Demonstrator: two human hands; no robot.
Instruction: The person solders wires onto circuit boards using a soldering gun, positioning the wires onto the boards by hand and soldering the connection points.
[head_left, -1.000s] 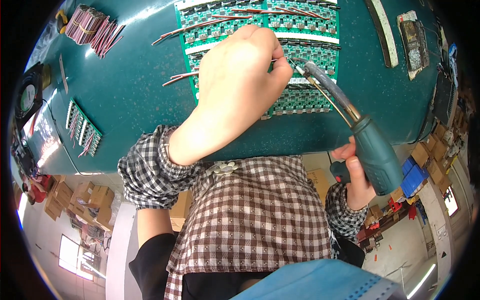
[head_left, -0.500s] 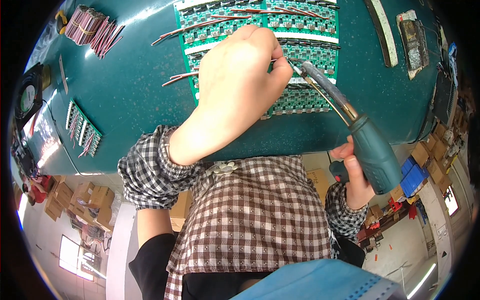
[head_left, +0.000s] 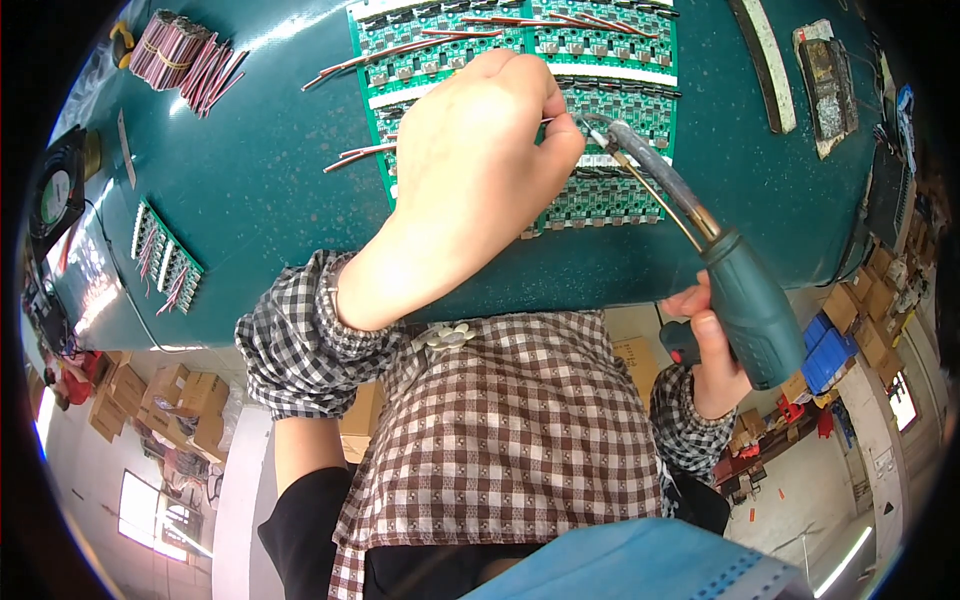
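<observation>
My left hand [head_left: 478,160] is closed in a pinch over the panels of green circuit boards [head_left: 610,205], with a thin wire [head_left: 547,121] partly showing at its fingertips. My right hand [head_left: 712,365] grips the green handle of a soldering gun [head_left: 752,312], which has a thin brass-coloured tube running along its barrel. The gun's dark, bent tip [head_left: 618,132] is over the boards, just right of my left fingertips. Whether it touches a board is too small to tell. Red, white and black wires [head_left: 440,42] lie across the board rows. My left hand hides the middle of the panels.
A banded bundle of wires [head_left: 165,52] lies at the far left, near a smaller wired board strip [head_left: 165,260]. A small fan [head_left: 58,190] stands at the left edge. On the right are a curved strip [head_left: 765,65] and a soiled soldering-iron rest [head_left: 828,90].
The soldering gun's tip has shifted slightly right, away from my left fingertips. My left hand has stayed almost still in its pinch.
</observation>
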